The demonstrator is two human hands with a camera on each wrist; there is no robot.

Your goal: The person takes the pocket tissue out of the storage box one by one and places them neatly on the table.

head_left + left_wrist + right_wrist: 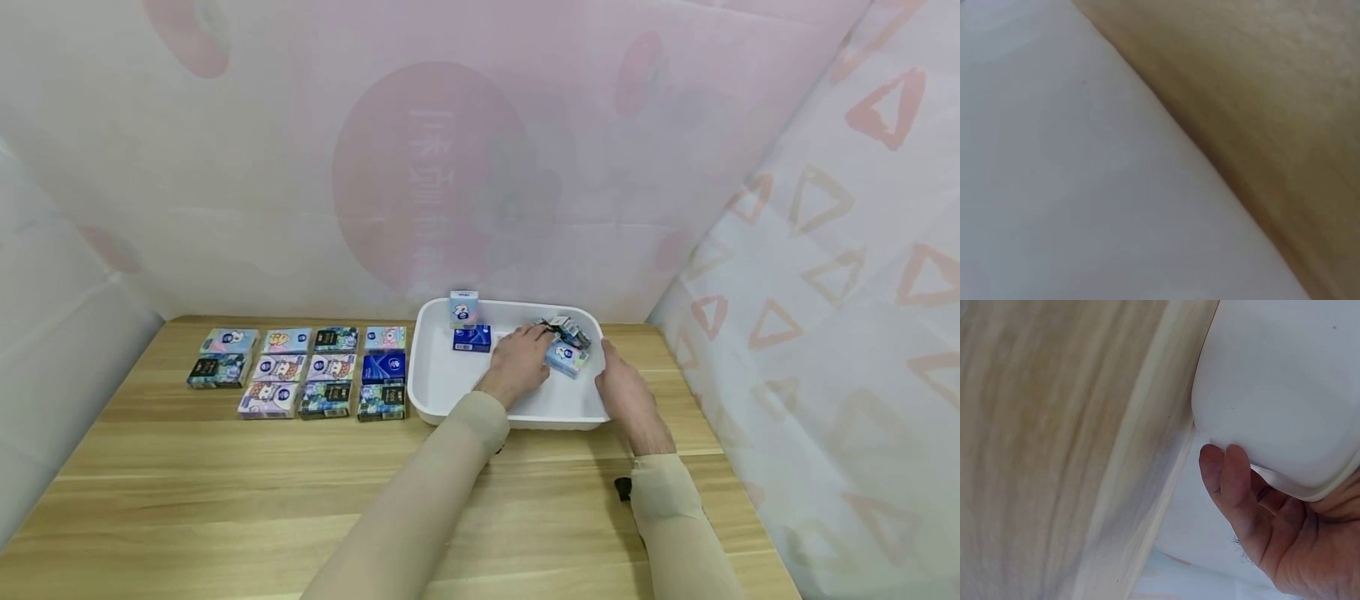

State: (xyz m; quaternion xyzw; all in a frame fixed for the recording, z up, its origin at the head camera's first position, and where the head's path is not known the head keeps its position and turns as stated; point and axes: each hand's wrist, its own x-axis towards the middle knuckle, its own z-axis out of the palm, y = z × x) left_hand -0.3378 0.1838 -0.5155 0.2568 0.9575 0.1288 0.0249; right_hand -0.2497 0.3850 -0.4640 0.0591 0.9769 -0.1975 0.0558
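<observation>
A white plastic tub (450, 400) stands on the table, and my left hand (517, 362) reaches down into it. Its spread fingers are at a dark patterned tissue pack (573, 335) that lies tilted, close beside a light blue tissue pack (567, 358). My right hand (628, 396) grips the tub's right side at the rim; in the right wrist view its curled fingers (1236, 478) lie against the outer wall. At the tub's left, a pale blue pack (463, 308) stands upright behind a dark blue pack (472, 338). The left wrist view shows only tub wall and table.
Left of the tub, several tissue packs lie in columns on the wooden table (225, 483), among them a dark blue one (383, 367) close to the tub's wall. Patterned cloth (285, 167) hangs behind the table and at both sides.
</observation>
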